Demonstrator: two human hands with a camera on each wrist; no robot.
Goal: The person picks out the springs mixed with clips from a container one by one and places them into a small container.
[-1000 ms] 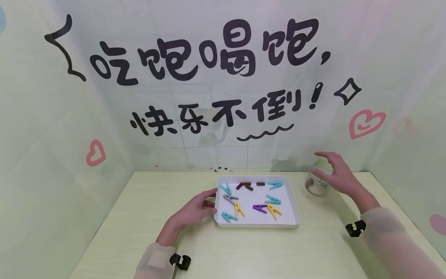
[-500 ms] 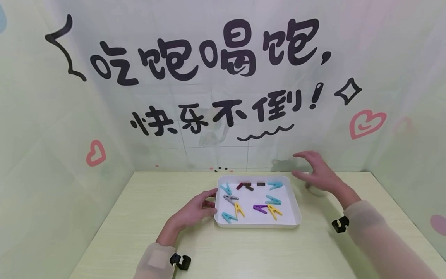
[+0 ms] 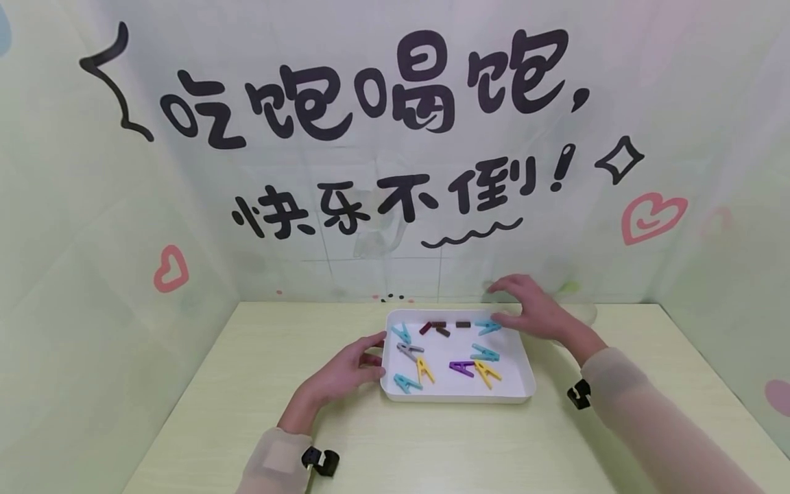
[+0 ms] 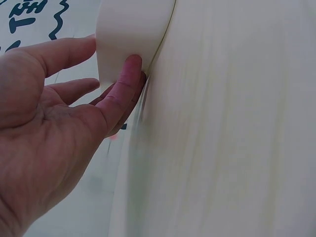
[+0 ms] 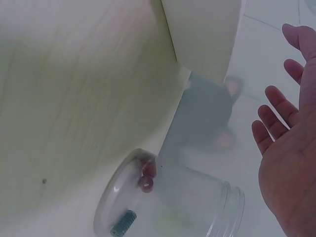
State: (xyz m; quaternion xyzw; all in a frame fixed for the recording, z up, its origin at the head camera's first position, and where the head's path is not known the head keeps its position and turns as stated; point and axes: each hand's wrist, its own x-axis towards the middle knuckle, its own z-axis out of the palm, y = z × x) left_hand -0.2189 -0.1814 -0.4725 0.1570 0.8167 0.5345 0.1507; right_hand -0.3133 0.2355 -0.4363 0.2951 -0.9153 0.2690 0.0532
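A white tray point(image 3: 457, 396) lies on the table holding teal, yellow, grey and purple clothespins, among them a purple clothespin point(image 3: 461, 368), plus several small dark cylinders point(image 3: 442, 332) along its far side. My left hand point(image 3: 345, 370) rests its fingertips against the tray's left outer wall; in the left wrist view its fingers point(image 4: 121, 94) touch that wall without curling round it. Over the tray's far right corner hovers my right hand point(image 3: 533, 309), fingers spread and holding nothing, its thumb overlapping a teal clothespin point(image 3: 487, 328).
Behind my right hand stands a clear jar point(image 5: 192, 197), mostly hidden in the head view. A ribbed dark cylinder point(image 5: 123, 223) and reddish pieces point(image 5: 147, 175) lie inside it. A printed curtain point(image 3: 308, 206) borders the pale wooden table point(image 3: 259, 384).
My right hand has moved left, from above the jar to over the tray's far right corner. The left hand and the tray have stayed in place.
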